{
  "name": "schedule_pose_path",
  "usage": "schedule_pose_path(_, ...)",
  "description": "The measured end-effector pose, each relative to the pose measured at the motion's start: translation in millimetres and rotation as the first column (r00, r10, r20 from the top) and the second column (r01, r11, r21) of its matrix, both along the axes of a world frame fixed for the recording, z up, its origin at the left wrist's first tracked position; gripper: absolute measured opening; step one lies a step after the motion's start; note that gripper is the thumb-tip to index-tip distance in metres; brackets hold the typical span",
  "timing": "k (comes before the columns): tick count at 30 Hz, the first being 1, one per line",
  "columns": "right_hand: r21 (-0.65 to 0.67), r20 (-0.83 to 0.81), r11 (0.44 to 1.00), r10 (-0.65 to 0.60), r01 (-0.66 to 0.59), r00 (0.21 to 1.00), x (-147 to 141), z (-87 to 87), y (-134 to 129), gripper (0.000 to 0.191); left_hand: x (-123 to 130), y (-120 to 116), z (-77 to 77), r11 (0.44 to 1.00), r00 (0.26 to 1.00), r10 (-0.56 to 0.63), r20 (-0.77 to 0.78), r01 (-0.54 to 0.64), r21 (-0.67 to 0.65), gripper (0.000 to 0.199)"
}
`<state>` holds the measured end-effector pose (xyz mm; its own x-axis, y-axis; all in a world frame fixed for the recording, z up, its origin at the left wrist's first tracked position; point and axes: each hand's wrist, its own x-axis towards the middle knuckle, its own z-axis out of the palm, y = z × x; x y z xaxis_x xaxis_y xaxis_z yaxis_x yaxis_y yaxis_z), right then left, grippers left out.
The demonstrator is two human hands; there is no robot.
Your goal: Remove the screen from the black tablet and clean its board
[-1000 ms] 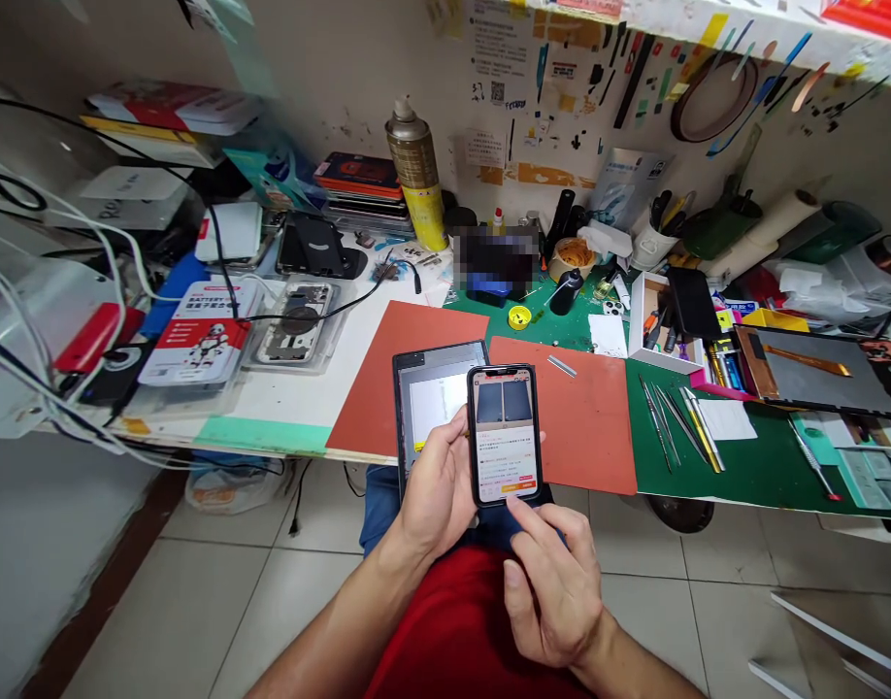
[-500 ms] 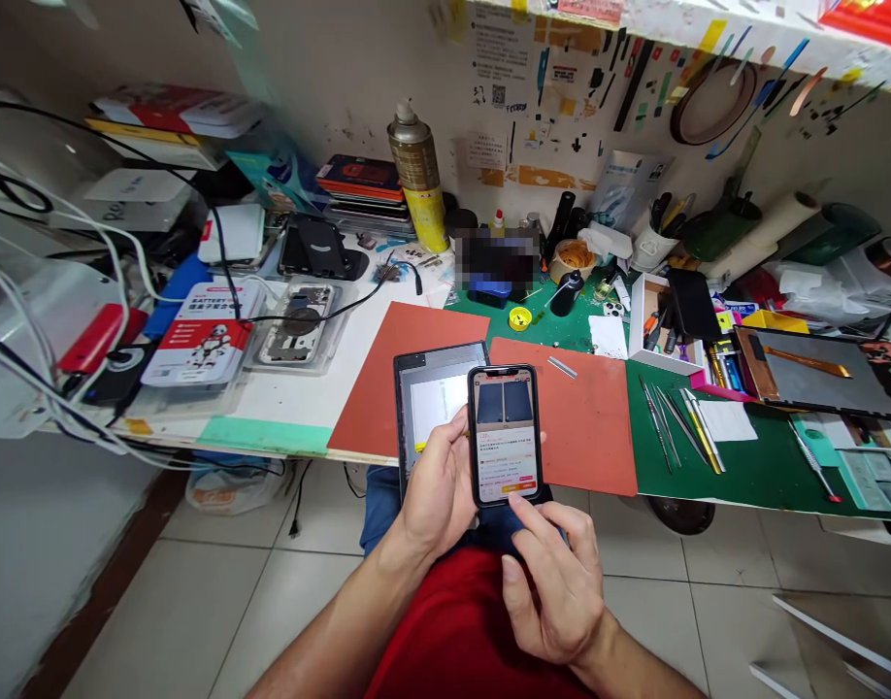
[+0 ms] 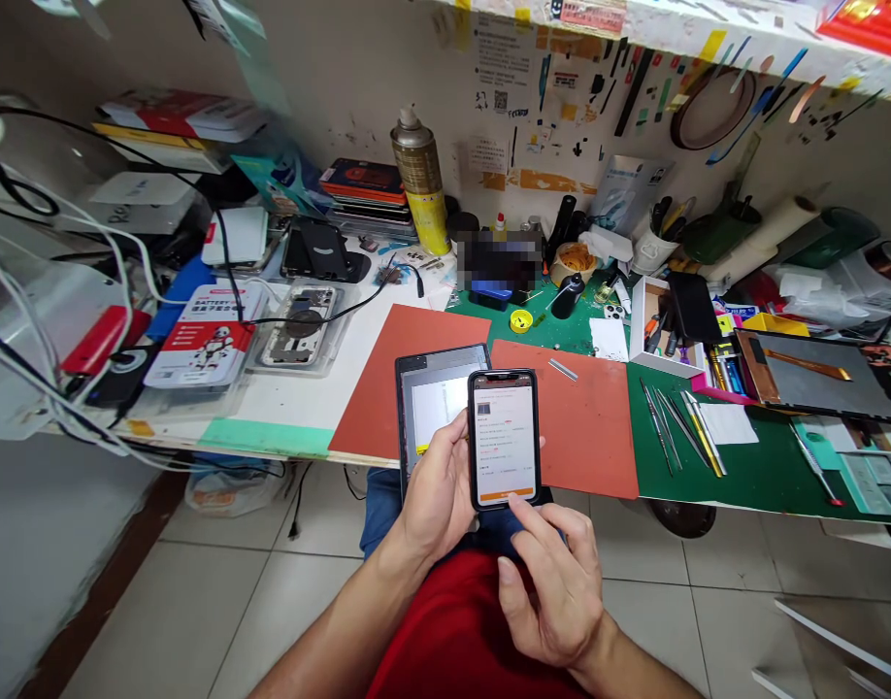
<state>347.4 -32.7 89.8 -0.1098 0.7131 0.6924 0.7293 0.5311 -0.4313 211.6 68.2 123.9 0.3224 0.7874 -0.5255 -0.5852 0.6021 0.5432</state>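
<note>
Upright in my left hand is a smartphone in a black case, gripped along its sides. Its lit screen has a white page of text with an orange bar at the bottom. My right hand hovers at the phone's lower edge, index fingertip at the orange bar; whether it touches the glass I cannot tell. The thumb and fingers of that hand are apart and hold nothing. Behind the phone, a dark-framed tablet rests partly over the table edge, its lower part hidden by my left hand.
Orange-brown mats lie at the front of the bench. To the right are tweezers, a white tool box and a detached screen panel. At left stand an opened phone in a clear case and loose cables. A spray can stands behind.
The phone's screen has switched from a page with a dark two-panel picture to a white list with an orange bar. Both hands stay almost where they were.
</note>
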Motion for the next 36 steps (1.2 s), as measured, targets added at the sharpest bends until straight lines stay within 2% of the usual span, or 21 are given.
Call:
schedule_pose_path(17,-0.007,-0.01,1.0,-0.006,0.006,1.0,-1.6,-1.4,-0.5,0.016,1.3,-2.9,1.3,1.0,0.999,0.015,0.03,-0.015,-0.001,0.055)
schedule_pose_path(27,-0.007,0.006,1.0,-0.02,0.021,1.0,-2.2,-0.9,-0.7,0.014,0.5,-6.2,-6.9,1.0,0.997,0.03,0.078,-0.029,-0.011,0.052)
schedule_pose_path(36,-0.004,0.007,1.0,-0.01,0.01,1.0,-2.8,-1.3,-1.1,0.017,0.7,-5.5,-5.5,0.999,0.996,0.04,0.084,-0.04,0.0,0.048)
